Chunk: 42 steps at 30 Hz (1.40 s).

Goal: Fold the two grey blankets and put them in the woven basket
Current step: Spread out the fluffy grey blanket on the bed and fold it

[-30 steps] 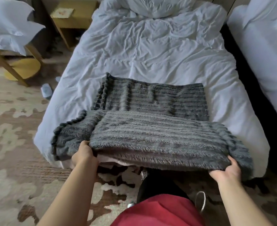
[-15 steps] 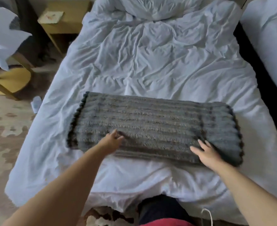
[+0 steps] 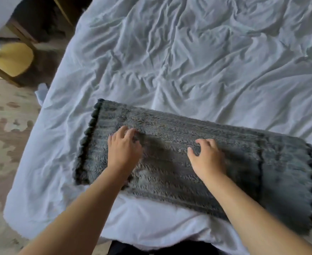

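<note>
A bed [image 3: 197, 57] with a rumpled white cover fills most of the frame, from the upper right down to the lower edge. On its near part, across the lower middle and running down toward the right, lies the grey blanket [image 3: 234, 168], folded into a long, thick band with ribbed, fluffy pile and a scalloped dark trim at its left and right ends; it rests flat on the cover, its right end near the right edge of the frame. Along the left side runs a patterned beige and brown carpet [image 3: 2, 137]. In the upper left corner stands a wooden chair [image 3: 15, 57] with a yellow seat, blurred. Two bare forearms reach up from the bottom edge onto the blanket. The left hand [image 3: 123, 150] lies palm down on the left half of the band, fingers loosely spread and slightly bent, tips pressing into the pile without gripping it. The right hand [image 3: 209, 159] rests near the middle, fingers arched, thumb and forefinger curved toward each other over the pile; whether they pinch it cannot be told. A small white object [image 3: 41, 90] lies on the carpet beside the bed.
</note>
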Available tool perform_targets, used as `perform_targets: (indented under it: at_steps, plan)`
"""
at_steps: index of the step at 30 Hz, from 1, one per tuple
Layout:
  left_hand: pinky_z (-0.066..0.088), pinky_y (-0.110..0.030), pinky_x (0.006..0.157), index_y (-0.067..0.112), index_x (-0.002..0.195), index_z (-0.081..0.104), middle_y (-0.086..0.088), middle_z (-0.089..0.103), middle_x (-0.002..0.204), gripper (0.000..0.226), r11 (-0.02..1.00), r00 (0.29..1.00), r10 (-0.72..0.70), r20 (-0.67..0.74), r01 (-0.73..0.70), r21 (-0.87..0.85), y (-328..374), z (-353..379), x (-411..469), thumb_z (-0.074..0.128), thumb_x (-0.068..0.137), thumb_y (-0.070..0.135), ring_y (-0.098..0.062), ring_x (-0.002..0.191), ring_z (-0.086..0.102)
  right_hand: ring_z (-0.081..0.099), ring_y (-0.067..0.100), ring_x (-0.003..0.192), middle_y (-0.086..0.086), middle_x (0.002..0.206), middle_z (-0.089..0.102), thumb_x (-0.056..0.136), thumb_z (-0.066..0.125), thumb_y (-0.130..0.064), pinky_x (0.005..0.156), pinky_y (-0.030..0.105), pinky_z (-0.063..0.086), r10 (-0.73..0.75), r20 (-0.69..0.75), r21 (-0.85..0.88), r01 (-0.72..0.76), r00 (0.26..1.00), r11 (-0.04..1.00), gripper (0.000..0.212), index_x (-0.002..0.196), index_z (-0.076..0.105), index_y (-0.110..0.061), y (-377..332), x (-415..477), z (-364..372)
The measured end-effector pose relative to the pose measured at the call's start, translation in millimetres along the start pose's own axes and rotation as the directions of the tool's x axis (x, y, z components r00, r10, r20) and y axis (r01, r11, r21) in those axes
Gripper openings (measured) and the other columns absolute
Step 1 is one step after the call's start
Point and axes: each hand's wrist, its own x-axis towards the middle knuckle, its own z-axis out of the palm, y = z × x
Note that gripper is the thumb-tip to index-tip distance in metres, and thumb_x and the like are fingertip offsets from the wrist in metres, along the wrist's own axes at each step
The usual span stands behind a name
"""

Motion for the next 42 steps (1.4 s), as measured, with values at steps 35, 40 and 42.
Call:
perform_targets:
  at_steps: [35, 40, 42]
  plan:
    - [0.024, -0.048, 0.099, 0.02, 0.126, 0.045, -0.009, 0.037, 0.13, 0.053, 0.954, 0.911, 0.292, -0.292, -0.3, 0.018, -163, 195, 132, 0.023, 0.092, 0.054, -0.032, 0.119, 0.037, 0.027, 0.04, 0.137, 0.031, 0.143, 0.036, 0.091, 0.009, -0.06, 0.115, 0.049, 0.015, -0.391, -0.206, -0.286, 0.327, 0.897, 0.901, 0.079, 0.14, 0.03, -0.003, -32, 125, 260]
    - [0.026, -0.049, 0.098, 0.02, 0.126, 0.045, -0.01, 0.039, 0.13, 0.054, 0.957, 0.901, 0.286, -0.328, -0.286, 0.049, -164, 203, 131, 0.022, 0.092, 0.055, -0.033, 0.118, 0.038, 0.027, 0.041, 0.136, 0.033, 0.141, 0.038, 0.092, 0.01, -0.059, 0.115, 0.048, 0.014, -0.389, -0.188, -0.212, 0.349, 0.902, 0.913, 0.077, 0.139, 0.032, -0.002, -28, 128, 270]
    - [0.027, -0.049, 0.099, 0.022, 0.129, 0.045, -0.01, 0.043, 0.132, 0.053, 0.964, 0.916, 0.265, -0.301, -0.257, 0.065, -160, 194, 130, 0.028, 0.09, 0.054, -0.033, 0.119, 0.039, 0.028, 0.04, 0.136, 0.031, 0.142, 0.038, 0.092, 0.012, -0.058, 0.114, 0.047, 0.014, -0.384, -0.181, -0.187, 0.352, 0.905, 0.917, 0.076, 0.14, 0.032, -0.004, -30, 130, 265]
